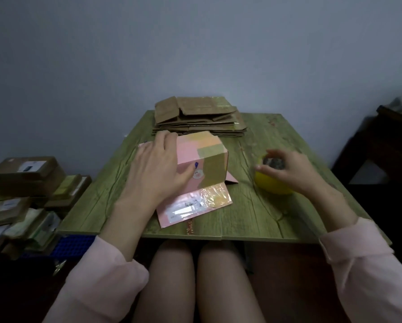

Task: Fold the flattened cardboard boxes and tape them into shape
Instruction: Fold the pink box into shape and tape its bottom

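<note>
Tabletop [265, 141] of green wood grain runs to a grey-blue wall [195, 54]. Mid-table, the pink box [209, 157] sits under the left hand [158, 166], fingers [165, 142] flat on top. The right hand [291, 169] curls round a yellow tape roll [269, 185] further right. Flattened boxes [200, 117] stack at the far edge; cartons [27, 180] pile on the floor, left.

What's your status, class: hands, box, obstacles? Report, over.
Left hand resting on box, right hand gripping tape roll. Box upright on table, front flap open flat. Nothing blocking; flat stack behind box.
</note>
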Demonstrator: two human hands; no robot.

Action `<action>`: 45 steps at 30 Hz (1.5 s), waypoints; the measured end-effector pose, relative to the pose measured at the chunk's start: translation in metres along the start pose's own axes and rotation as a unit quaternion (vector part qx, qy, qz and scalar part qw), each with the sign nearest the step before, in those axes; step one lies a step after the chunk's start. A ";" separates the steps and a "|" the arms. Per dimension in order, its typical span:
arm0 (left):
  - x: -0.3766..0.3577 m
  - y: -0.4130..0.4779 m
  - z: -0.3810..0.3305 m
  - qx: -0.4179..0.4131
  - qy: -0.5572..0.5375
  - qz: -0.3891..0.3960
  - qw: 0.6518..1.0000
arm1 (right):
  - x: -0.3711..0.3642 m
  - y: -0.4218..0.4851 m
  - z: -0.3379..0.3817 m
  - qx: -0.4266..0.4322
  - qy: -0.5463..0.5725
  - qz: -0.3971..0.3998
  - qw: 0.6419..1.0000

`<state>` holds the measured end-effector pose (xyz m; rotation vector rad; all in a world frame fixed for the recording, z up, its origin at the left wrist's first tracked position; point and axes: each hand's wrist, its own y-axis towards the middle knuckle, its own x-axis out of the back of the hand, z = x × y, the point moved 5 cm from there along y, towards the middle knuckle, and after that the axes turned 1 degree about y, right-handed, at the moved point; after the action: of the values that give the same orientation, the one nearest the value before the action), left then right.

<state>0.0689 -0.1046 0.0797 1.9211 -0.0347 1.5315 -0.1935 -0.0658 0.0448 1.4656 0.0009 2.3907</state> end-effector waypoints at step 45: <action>0.029 -0.040 -0.050 -0.194 -0.323 -0.204 0.904 | 0.059 -0.042 0.100 0.157 0.512 0.081 0.841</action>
<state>0.0514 -0.0370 0.0897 1.8662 -0.1972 0.5220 -0.1191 -0.0272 0.1356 0.0931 0.5581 3.1072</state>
